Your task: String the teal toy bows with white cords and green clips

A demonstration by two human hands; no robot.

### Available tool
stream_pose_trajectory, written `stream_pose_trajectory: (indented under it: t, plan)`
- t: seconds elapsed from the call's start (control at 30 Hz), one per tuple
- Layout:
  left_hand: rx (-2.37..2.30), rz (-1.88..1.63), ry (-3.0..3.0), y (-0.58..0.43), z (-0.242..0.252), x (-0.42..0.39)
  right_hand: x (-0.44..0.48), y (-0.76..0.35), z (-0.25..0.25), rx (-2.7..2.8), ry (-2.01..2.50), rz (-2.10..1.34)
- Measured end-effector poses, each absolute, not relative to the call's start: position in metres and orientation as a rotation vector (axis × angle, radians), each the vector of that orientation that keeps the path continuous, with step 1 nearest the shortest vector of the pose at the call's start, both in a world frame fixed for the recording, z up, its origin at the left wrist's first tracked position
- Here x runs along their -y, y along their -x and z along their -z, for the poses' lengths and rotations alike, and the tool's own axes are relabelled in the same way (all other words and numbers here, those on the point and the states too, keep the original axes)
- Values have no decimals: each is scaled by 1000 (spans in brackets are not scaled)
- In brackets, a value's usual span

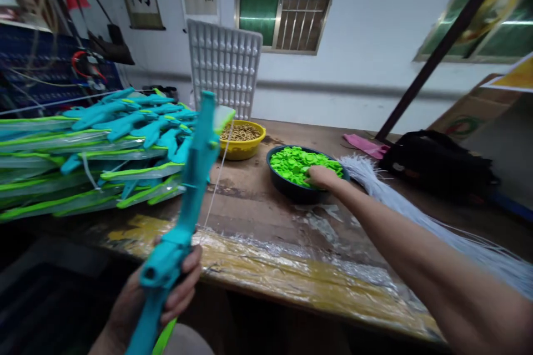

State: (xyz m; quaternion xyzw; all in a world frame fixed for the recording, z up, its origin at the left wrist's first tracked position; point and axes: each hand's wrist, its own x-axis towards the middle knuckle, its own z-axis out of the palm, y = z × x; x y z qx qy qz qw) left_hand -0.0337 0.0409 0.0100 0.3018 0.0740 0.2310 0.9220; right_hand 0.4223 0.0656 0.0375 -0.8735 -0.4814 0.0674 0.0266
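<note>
My left hand [183, 283] is wrapped round the grip of a teal plastic toy bow [194, 172], held tilted upright in front of the bench. A thin white string [214, 199] runs down beside it, and a bright green strip shows below the hand. At the far side of the bench top, my right hand [320, 177] reaches into a dark bowl [291, 191] heaped with small bright green plastic pieces [291, 163]. Its fingers are curled down among the pieces; the fingertips and anything between them are hidden.
Teal toy bows with green-edged limbs [137, 122] are piled at left. Behind the held bow stand a yellow bowl [241, 150] of brass-coloured rings and a grey moulded tray [225, 61]. White strings [437, 227], a pink cloth [366, 147] and a black bag [433, 166] lie at right.
</note>
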Motion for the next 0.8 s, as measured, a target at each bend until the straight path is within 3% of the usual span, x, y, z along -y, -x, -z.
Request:
stream_pose_trajectory:
  t: [0.5,0.7,0.8]
  plan:
    - [-236,-357,-398,50,-15,10,-22,-393,-54,1390,2074,211]
    - [-270,-308,-419,58,-8,7,58,-284,-75,1718,1655,52]
    - [-311,-116,-482,48,-6,6,99,-223,-84,1960,1297,-231]
